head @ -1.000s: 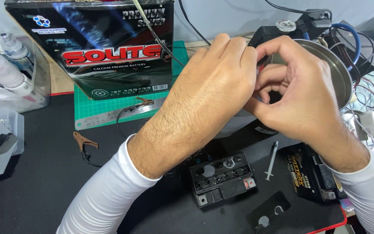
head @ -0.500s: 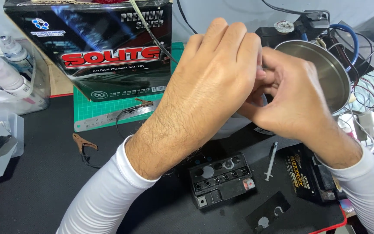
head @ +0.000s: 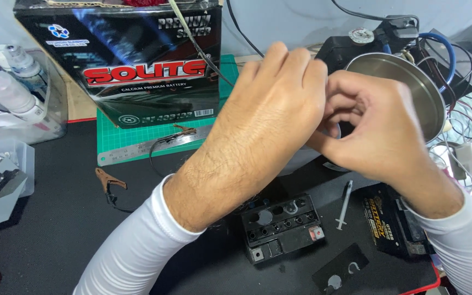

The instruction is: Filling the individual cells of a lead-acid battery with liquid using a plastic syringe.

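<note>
My left hand (head: pixel 269 114) and right hand (head: pixel 372 128) meet above the black work mat (head: pixel 55 218), fingers curled in against each other. Whatever they pinch is hidden behind my left hand's back, so I cannot tell what they grip. They hover just in front of the round stainless steel bowl (head: pixel 411 82), over the small black open-topped battery (head: pixel 282 226) with its row of fill holes. Since a second ago my left hand has slid further across my right.
</note>
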